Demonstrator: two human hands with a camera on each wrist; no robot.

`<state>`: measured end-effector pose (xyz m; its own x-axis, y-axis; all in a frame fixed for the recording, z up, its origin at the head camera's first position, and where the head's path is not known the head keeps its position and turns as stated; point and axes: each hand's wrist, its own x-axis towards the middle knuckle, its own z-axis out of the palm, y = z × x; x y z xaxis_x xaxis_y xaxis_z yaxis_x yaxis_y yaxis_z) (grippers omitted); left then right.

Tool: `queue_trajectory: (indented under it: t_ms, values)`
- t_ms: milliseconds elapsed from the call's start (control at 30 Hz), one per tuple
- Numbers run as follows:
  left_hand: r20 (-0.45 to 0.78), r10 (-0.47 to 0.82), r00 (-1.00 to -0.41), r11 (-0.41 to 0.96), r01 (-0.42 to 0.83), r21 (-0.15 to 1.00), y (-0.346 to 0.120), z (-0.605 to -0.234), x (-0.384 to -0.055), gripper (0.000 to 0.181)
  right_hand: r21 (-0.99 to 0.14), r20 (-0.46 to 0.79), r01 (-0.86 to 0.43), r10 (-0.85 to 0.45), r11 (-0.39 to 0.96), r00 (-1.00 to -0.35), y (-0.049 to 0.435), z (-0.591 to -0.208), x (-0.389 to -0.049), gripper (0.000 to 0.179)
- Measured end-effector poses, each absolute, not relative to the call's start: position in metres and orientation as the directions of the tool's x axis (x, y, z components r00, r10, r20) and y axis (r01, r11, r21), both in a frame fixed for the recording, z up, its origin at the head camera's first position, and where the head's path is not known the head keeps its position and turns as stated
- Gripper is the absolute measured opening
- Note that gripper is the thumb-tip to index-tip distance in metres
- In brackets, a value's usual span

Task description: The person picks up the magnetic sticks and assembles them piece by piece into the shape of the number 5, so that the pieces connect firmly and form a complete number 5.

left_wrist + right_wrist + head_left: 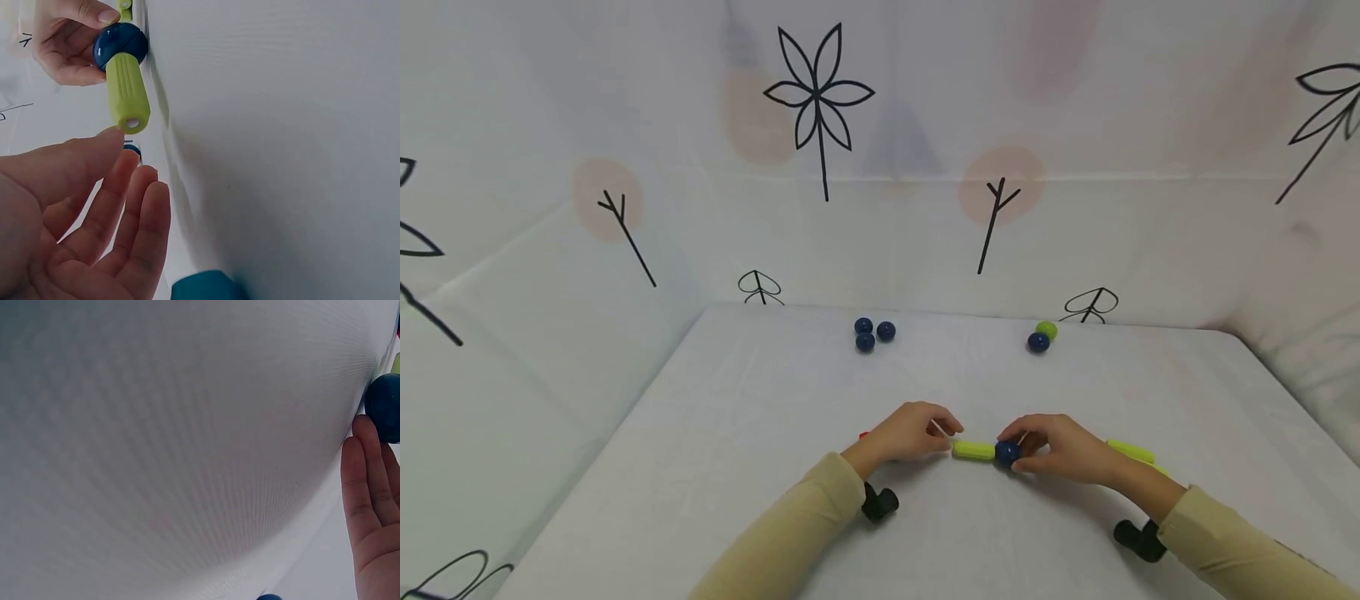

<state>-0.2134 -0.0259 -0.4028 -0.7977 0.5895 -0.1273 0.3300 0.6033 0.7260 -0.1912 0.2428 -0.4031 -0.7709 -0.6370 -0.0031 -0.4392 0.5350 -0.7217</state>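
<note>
Navy ball (pixel 1007 453) in the right hand (pixel 1063 450), a lime rod (pixel 973 451) touching its left side on the white bench (pixel 752 500).
The right grip holds the ball between thumb and fingers; the left hand (pixel 912 432) has its grip loosely parted just beside the rod's free end, and whether its thumb touches is hard to tell. Left of the ball, a red piece (pixel 864 435) is mostly hidden behind the left arm (pixel 797 521); right of it, lime pieces (pixel 1131 451) are partly covered by the right arm (pixel 1232 533). Well beyond the ball lie three navy balls (pixel 865 342) to its left, with another navy ball (pixel 1038 342) and a lime ball (pixel 1047 330) to its right. Farther beyond it, a pale wall (pixel 895 250) bears line-drawn plants (pixel 817 96) and peach discs (pixel 1022 162).
</note>
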Motion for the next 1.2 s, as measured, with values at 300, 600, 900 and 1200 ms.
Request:
queue_trajectory:
  t_ms: [300, 600, 900, 1200]
  values:
    - [-0.101, 0.587, -0.803, 0.602, 0.35, 0.717, -0.036, -0.403, -0.217, 0.023, -0.721, 0.005, -0.446, -0.639, 0.53, -0.769, 0.244, -0.404, -0.191, 0.033]
    - [-0.06, 0.604, -0.795, 0.559, 0.369, 0.743, -0.049, -0.4, -0.221, 0.024, -0.718, -0.016, -0.423, -0.621, 0.552, -0.784, 0.244, -0.405, -0.19, 0.034]
    - [-0.042, 0.583, -0.811, 0.546, 0.352, 0.76, -0.066, -0.396, -0.229, 0.026, -0.72, -0.018, -0.421, -0.621, 0.552, -0.784, 0.245, -0.405, -0.19, 0.034]
    - [-0.047, 0.517, -0.855, 0.559, 0.296, 0.774, -0.083, -0.396, -0.238, 0.027, -0.722, -0.004, -0.43, -0.624, 0.543, -0.782, 0.246, -0.406, -0.19, 0.034]
